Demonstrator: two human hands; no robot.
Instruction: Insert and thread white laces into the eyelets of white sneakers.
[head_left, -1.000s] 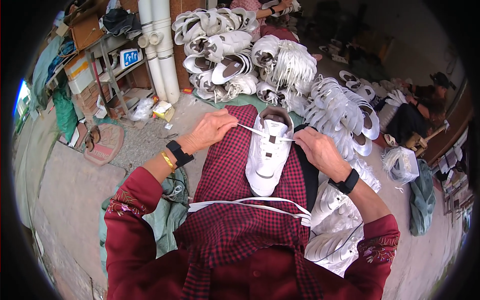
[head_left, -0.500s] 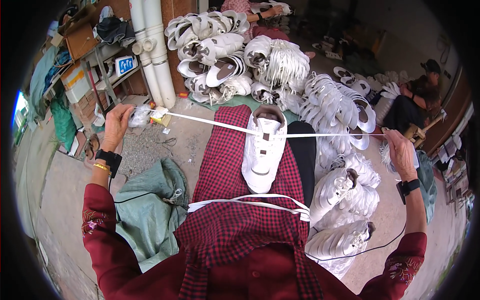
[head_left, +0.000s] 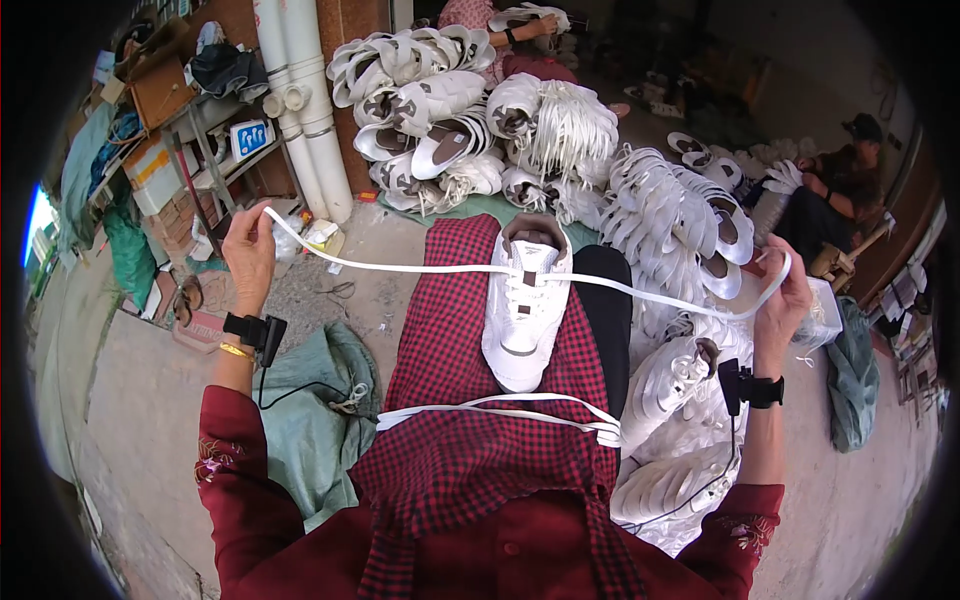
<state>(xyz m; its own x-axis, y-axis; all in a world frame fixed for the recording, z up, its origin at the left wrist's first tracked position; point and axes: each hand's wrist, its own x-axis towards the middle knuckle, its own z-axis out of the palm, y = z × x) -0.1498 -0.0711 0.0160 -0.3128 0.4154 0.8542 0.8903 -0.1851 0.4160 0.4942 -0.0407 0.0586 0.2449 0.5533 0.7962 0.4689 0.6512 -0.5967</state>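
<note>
A white sneaker (head_left: 520, 340) rests on my lap, toe toward me, on a red and black checked apron (head_left: 440, 330). A flat white shoelace (head_left: 425, 268) runs through its eyelets and out to both sides. At the left, my left hand (head_left: 250, 250) is closed, pinching one end of the lace. Over on the right, my right hand (head_left: 783, 295) is closed on the other end, which loops up around its fingers. The lace sags slightly on both sides. Several loose white laces (head_left: 500, 405) lie across my lap below the toe.
Stacked white shoe uppers (head_left: 655, 215) rise ahead and to the right; more uppers (head_left: 680, 480) lie beside my right leg. A green sack (head_left: 310, 430) lies at my left. White pipes (head_left: 305, 120) stand by a cluttered shelf. Other people (head_left: 840, 190) sit farther back.
Both hands have come inward and nearer each other. The lace, pulled taut before, now hangs slack, and its right end curls up to my right hand.
</note>
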